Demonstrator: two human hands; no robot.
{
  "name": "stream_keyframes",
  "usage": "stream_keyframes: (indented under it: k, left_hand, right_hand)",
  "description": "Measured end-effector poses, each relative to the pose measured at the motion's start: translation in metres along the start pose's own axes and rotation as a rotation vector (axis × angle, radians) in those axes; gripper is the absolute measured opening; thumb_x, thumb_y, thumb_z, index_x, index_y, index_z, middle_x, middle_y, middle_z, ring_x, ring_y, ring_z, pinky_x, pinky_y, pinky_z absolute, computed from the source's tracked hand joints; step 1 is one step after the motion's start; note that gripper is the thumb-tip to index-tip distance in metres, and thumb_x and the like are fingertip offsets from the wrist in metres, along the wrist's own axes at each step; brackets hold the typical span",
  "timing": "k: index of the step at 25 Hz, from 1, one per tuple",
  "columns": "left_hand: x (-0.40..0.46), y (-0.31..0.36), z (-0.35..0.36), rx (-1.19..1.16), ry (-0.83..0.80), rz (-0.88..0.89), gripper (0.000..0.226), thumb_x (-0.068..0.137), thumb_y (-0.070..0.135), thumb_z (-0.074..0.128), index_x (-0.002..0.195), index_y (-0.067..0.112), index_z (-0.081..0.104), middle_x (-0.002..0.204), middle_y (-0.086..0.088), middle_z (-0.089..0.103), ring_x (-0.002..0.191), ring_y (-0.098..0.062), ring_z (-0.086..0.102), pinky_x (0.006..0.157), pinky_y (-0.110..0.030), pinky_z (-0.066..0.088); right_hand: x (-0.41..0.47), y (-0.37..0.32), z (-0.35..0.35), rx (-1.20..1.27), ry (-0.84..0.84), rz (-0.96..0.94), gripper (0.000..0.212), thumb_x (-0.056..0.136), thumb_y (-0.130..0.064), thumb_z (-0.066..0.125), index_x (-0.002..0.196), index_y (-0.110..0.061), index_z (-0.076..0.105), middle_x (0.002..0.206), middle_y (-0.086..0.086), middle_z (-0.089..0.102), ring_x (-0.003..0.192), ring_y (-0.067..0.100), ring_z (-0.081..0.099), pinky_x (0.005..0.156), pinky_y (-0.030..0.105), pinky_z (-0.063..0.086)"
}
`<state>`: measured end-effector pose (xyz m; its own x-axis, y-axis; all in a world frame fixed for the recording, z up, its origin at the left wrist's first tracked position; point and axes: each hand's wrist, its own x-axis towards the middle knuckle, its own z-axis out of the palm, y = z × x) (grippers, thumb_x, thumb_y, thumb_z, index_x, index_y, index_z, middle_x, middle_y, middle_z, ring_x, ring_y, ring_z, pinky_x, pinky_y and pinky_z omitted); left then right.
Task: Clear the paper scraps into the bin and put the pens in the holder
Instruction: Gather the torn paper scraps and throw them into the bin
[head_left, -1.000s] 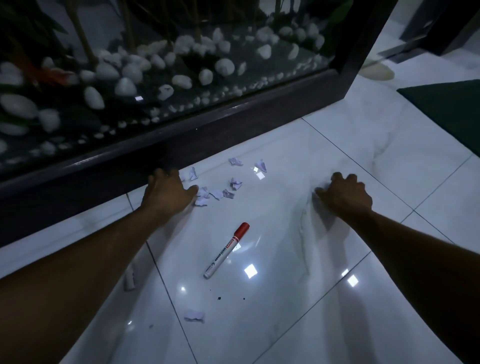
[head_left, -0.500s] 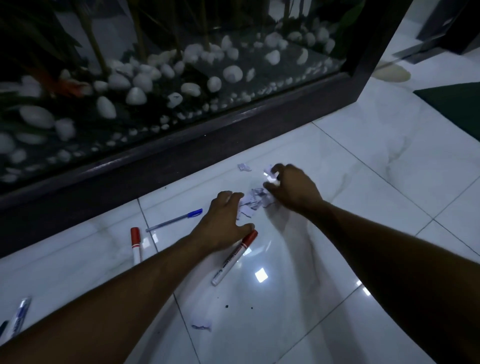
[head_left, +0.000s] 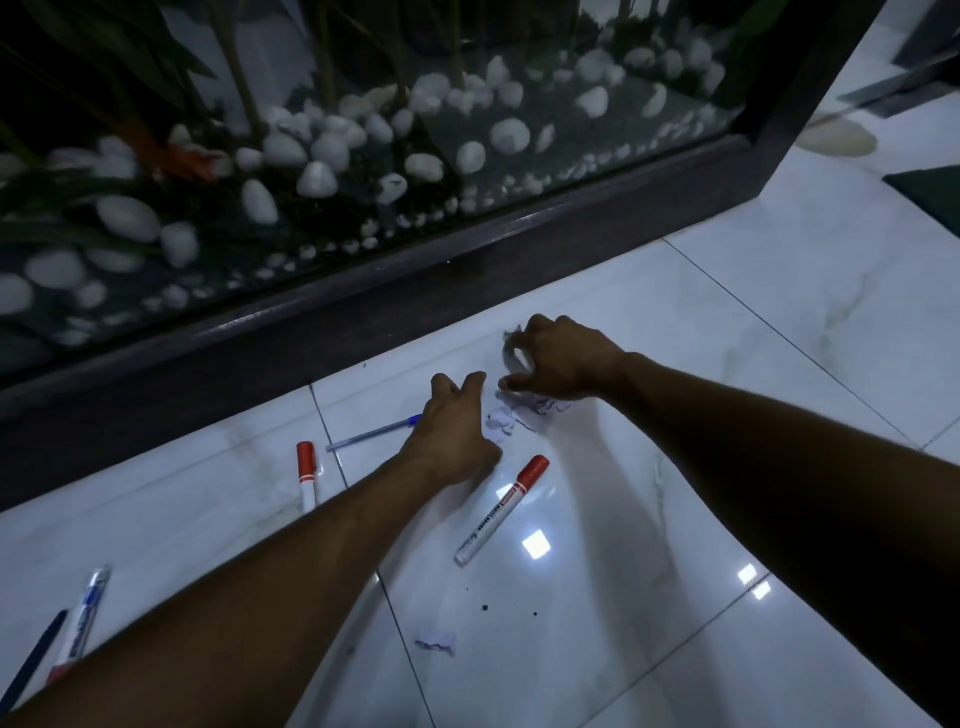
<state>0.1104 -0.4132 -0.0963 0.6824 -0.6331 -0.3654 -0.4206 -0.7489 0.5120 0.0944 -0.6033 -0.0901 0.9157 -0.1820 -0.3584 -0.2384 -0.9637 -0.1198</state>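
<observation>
A small pile of white paper scraps (head_left: 503, 422) lies on the glossy floor between my two hands. My left hand (head_left: 453, 434) rests on the floor just left of the pile, fingers spread, its edge against the scraps. My right hand (head_left: 563, 364) hovers over the far right side of the pile like a claw, with thumb and fingers apart. Its fingertips are at one small scrap (head_left: 511, 332). A lone scrap (head_left: 437, 643) lies nearer to me. A red-capped marker (head_left: 501, 509) lies just below my left hand. No bin or pen holder is in view.
A second red-capped marker (head_left: 306, 474) and a blue pen (head_left: 373, 432) lie left of my left forearm. A blue marker (head_left: 83, 618) and a dark pen (head_left: 32, 659) lie at the lower left. A dark-framed glass planter (head_left: 467, 270) with white pebbles borders the floor behind.
Both hands have swept inward from far apart and gathered the scattered scraps into one pile. My right hand reached further back to a stray scrap. The view shifted, revealing more pens at the left.
</observation>
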Motion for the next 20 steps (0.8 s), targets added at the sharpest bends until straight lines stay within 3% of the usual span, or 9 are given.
stream_keyframes:
  k: [3, 5, 7, 10, 14, 17, 20]
  left_hand:
    - [0.006, 0.002, -0.002, -0.018, -0.019, -0.015, 0.102, 0.078, 0.034, 0.082, 0.155, 0.024, 0.016, 0.146, -0.012, 0.026, 0.12, -0.028, 0.054, 0.098, -0.031, 0.048]
    - [0.011, 0.002, -0.005, -0.006, -0.042, -0.027, 0.11, 0.075, 0.035, 0.085, 0.156, 0.026, 0.011, 0.145, -0.012, 0.025, 0.123, -0.029, 0.052, 0.097, -0.031, 0.047]
    - [0.015, 0.004, -0.008, 0.004, -0.062, -0.049, 0.117, 0.072, 0.036, 0.087, 0.157, 0.027, 0.007, 0.146, -0.014, 0.024, 0.125, -0.031, 0.052, 0.097, -0.032, 0.048]
    - [0.02, 0.009, -0.01, 0.011, -0.083, -0.071, 0.121, 0.072, 0.035, 0.087, 0.157, 0.028, 0.002, 0.147, -0.016, 0.023, 0.125, -0.032, 0.052, 0.096, -0.035, 0.049]
    - [0.025, 0.01, -0.005, -0.036, -0.085, -0.086, 0.124, 0.068, 0.036, 0.089, 0.157, 0.027, 0.003, 0.149, -0.015, 0.024, 0.129, -0.033, 0.048, 0.09, -0.033, 0.049]
    - [0.026, 0.01, 0.001, -0.07, -0.059, -0.093, 0.125, 0.067, 0.038, 0.089, 0.157, 0.026, 0.003, 0.151, -0.015, 0.025, 0.131, -0.033, 0.046, 0.089, -0.031, 0.047]
    - [0.025, 0.007, 0.003, -0.08, -0.042, -0.096, 0.12, 0.072, 0.037, 0.086, 0.158, 0.027, 0.003, 0.151, -0.015, 0.024, 0.132, -0.034, 0.045, 0.095, -0.034, 0.048]
  right_hand:
    - [-0.023, 0.005, 0.004, 0.127, 0.024, -0.108, 0.051, 0.089, -0.059, 0.059, 0.129, -0.028, 0.056, 0.132, 0.005, 0.057, 0.1, 0.018, 0.056, 0.081, 0.03, 0.043]
    - [-0.032, 0.024, 0.002, 0.233, 0.149, -0.071, 0.049, 0.087, -0.059, 0.061, 0.126, -0.028, 0.057, 0.128, 0.003, 0.059, 0.095, 0.014, 0.055, 0.078, 0.03, 0.044]
    - [-0.03, 0.049, -0.001, 0.298, 0.273, 0.057, 0.057, 0.086, -0.063, 0.06, 0.13, -0.027, 0.055, 0.132, 0.006, 0.057, 0.102, 0.018, 0.058, 0.085, 0.035, 0.049]
    - [-0.018, 0.074, 0.002, 0.247, 0.199, 0.223, 0.074, 0.088, -0.069, 0.05, 0.146, -0.023, 0.044, 0.152, 0.011, 0.042, 0.129, 0.031, 0.052, 0.103, 0.045, 0.045]
    - [0.005, 0.048, 0.0, 0.196, 0.11, 0.058, 0.073, 0.095, -0.063, 0.044, 0.154, -0.022, 0.031, 0.164, 0.006, 0.025, 0.146, 0.031, 0.033, 0.115, 0.046, 0.031]
    - [0.006, 0.015, 0.004, 0.136, 0.021, -0.126, 0.059, 0.097, -0.054, 0.047, 0.147, -0.022, 0.044, 0.156, 0.007, 0.04, 0.134, 0.029, 0.047, 0.106, 0.041, 0.04]
    - [-0.007, -0.002, 0.009, 0.174, 0.067, -0.176, 0.04, 0.098, -0.044, 0.05, 0.121, -0.015, 0.065, 0.13, 0.008, 0.063, 0.107, 0.023, 0.062, 0.087, 0.032, 0.047]
